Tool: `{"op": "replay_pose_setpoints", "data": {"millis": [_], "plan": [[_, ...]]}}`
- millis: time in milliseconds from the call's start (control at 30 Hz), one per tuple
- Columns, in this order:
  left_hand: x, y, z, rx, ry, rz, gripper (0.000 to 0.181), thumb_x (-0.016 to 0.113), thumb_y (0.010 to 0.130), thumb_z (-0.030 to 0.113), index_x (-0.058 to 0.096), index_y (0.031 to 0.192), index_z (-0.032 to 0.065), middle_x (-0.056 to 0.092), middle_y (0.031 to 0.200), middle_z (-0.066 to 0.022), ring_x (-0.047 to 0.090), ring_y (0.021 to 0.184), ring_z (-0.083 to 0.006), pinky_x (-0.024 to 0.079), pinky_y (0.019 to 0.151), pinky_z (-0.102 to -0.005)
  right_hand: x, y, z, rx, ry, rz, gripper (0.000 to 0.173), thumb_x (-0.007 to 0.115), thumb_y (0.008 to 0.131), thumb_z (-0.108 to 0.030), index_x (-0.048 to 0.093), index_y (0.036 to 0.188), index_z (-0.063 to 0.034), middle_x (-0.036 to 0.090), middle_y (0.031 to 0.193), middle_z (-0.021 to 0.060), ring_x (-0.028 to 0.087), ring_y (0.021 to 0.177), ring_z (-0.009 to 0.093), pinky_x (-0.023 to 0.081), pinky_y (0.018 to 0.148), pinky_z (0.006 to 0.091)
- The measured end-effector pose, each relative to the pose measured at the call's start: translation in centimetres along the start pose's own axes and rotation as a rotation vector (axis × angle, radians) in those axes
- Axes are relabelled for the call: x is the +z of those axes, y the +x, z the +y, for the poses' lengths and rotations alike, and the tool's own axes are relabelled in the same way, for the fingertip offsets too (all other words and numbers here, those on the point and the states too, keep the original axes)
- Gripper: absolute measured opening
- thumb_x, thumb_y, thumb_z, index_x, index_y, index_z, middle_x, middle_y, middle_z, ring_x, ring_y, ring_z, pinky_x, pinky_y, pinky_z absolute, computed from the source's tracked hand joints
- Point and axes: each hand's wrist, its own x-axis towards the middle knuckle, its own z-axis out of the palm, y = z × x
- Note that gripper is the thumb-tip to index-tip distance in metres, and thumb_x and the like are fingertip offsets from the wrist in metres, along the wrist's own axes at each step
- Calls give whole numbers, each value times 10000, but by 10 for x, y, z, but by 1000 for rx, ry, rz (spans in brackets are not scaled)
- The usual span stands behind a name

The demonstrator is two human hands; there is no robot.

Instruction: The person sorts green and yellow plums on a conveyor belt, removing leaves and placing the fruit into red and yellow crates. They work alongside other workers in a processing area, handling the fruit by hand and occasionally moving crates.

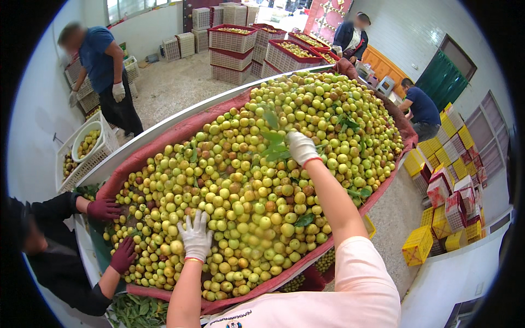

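Observation:
A heap of green and reddish-brown jujube-like fruits (pixel 229 197) fills a long table lined with red cloth (pixel 139 153). My left hand (pixel 196 237), in a white knit glove, rests palm down with spread fingers on the near left part of the heap. Farther up and to the right, my right hand (pixel 302 148), also white-gloved, is closed on a sprig of green leaves (pixel 275 147) above the fruits. Other leaves lie among the fruits, one of them a dark green leaf (pixel 304 220) near the front edge.
At the left end a co-worker's maroon-gloved hands (pixel 123 254) touch the fruits. Plucked leaves (pixel 139 309) lie below that end. Stacked crates (pixel 231 39) of fruit stand beyond the table, yellow crates (pixel 417 246) at the right. Three more people are farther off.

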Motion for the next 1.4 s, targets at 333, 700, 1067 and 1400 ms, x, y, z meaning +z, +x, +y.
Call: {"op": "replay_pose_setpoints", "data": {"millis": [333,700,1067,1400], "plan": [[35,-27,-40,-179,38,128,604,592,905,208,299,1432,187,378,1486,-121,353,1373,-322,194,1144,-555,27,-54,-54,-89,46,-354,246,493,924,-166,663,1061,-53,699,996,159,671,939,310,533,785,439],[52,-61,-71,-218,23,157,724,667,835,200,285,1438,78,311,1502,-123,318,1354,-349,191,1156,-508,-22,-181,133,827,357,218,448,570,901,-347,556,1168,13,648,1050,282,616,1046,402,480,907,462],[22,-51,-1,-28,-34,301,723,605,863,335,256,1457,115,164,1565,-186,111,1472,-307,-1,1198,-486,14,-186,178,595,-148,286,207,471,887,-89,656,982,-86,687,884,204,678,834,330,535,726,463],[-17,-17,132,584,-408,105,719,670,808,410,372,1417,168,329,1446,-236,310,1324,-463,106,1099,-642,-52,-36,156,315,132,406,295,509,859,-95,611,1134,-62,662,951,233,636,909,393,494,794,479]]}}
